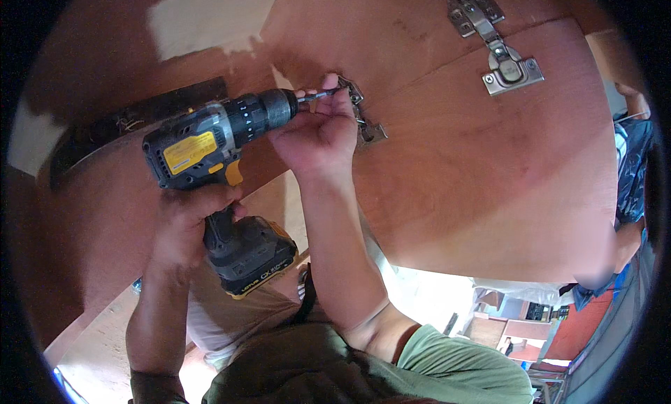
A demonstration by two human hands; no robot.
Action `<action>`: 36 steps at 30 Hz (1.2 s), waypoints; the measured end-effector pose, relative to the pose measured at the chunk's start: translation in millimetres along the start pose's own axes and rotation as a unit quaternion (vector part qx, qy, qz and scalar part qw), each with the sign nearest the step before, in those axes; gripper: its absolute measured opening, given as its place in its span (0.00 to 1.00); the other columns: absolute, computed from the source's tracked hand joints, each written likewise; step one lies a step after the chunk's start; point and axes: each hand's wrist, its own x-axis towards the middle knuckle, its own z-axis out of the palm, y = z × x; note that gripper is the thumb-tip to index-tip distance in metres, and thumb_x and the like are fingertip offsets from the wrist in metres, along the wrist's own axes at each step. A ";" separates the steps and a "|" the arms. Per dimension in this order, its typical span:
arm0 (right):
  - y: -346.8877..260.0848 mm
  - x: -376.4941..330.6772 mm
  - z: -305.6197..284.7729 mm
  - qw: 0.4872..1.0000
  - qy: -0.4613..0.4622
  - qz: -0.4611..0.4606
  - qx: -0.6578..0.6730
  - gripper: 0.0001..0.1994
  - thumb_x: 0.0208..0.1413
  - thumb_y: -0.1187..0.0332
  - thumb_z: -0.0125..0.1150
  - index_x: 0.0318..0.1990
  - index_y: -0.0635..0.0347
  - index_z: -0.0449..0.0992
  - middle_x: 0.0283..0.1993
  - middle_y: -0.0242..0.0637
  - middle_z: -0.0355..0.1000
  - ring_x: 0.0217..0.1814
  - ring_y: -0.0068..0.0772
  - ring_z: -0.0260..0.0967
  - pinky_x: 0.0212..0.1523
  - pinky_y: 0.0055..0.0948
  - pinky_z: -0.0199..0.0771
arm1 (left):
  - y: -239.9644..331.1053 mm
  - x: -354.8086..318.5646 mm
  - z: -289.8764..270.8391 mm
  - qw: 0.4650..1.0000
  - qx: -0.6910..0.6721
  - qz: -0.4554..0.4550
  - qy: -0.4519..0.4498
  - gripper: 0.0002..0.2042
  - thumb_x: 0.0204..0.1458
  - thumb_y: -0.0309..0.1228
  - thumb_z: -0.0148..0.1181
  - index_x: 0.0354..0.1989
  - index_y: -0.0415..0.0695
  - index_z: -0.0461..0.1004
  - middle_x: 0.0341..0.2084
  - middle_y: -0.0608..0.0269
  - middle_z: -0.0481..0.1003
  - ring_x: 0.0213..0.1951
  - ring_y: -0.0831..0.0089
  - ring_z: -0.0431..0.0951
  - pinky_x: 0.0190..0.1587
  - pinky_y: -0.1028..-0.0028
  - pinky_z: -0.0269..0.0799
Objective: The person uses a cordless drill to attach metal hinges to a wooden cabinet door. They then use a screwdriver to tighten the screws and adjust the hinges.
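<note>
My left hand (189, 215) is wrapped round the grip of a black and yellow cordless drill (241, 121), which points right and slightly up. A thin driver bit (320, 96) extends from its chuck. Closed around the bit's far end are the fingers of my right hand (323, 135), palm toward me. The bit's tip meets a metal cabinet hinge (374, 133) on the reddish-brown wooden panel (475, 173). That hinge is partly covered by my right hand, and any screw at the tip is too small to make out.
A second metal hinge (511, 72) is fixed at the panel's upper right. A dark elongated opening (140, 121) lies behind the drill. At the far right another person's arm (629, 243) and dark clothing show beside the panel's edge. Shelves (517, 327) stand in the lower right background.
</note>
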 end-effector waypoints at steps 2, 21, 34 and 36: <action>-1.1 1.2 -5.3 1.000 0.010 -0.010 0.008 0.17 0.63 0.52 0.45 0.30 0.48 0.77 0.24 0.25 0.68 0.31 0.28 0.67 0.40 0.36 0.71 | -3.6 -0.8 -0.3 1.000 -0.008 -0.008 0.005 0.15 0.40 0.23 0.64 0.39 0.36 0.73 0.27 0.57 0.75 0.24 0.70 0.77 0.29 0.73 0.77; 9.3 -2.7 0.5 0.999 0.029 -0.028 0.007 0.15 0.61 0.57 0.48 0.28 0.51 0.77 0.20 0.25 0.66 0.27 0.27 0.66 0.37 0.34 0.72 | -1.4 -11.4 -0.4 1.000 -0.004 0.022 0.013 0.16 0.39 0.21 0.64 0.40 0.36 0.73 0.27 0.57 0.76 0.24 0.70 0.78 0.29 0.73 0.78; 9.7 -6.6 -3.1 1.000 0.027 -0.015 -0.005 0.18 0.65 0.51 0.42 0.31 0.47 0.76 0.22 0.25 0.67 0.28 0.26 0.68 0.38 0.37 0.73 | -0.1 1.0 -18.1 0.999 0.044 -0.002 -0.025 0.17 0.40 0.23 0.63 0.42 0.38 0.72 0.28 0.59 0.76 0.26 0.69 0.78 0.31 0.72 0.76; 9.0 -3.2 -8.0 1.000 0.016 -0.020 -0.014 0.18 0.65 0.51 0.41 0.33 0.46 0.75 0.23 0.25 0.68 0.29 0.27 0.68 0.39 0.38 0.72 | -3.0 4.4 -20.1 0.999 0.035 -0.008 -0.028 0.18 0.41 0.23 0.63 0.43 0.38 0.72 0.29 0.58 0.76 0.26 0.69 0.78 0.31 0.72 0.76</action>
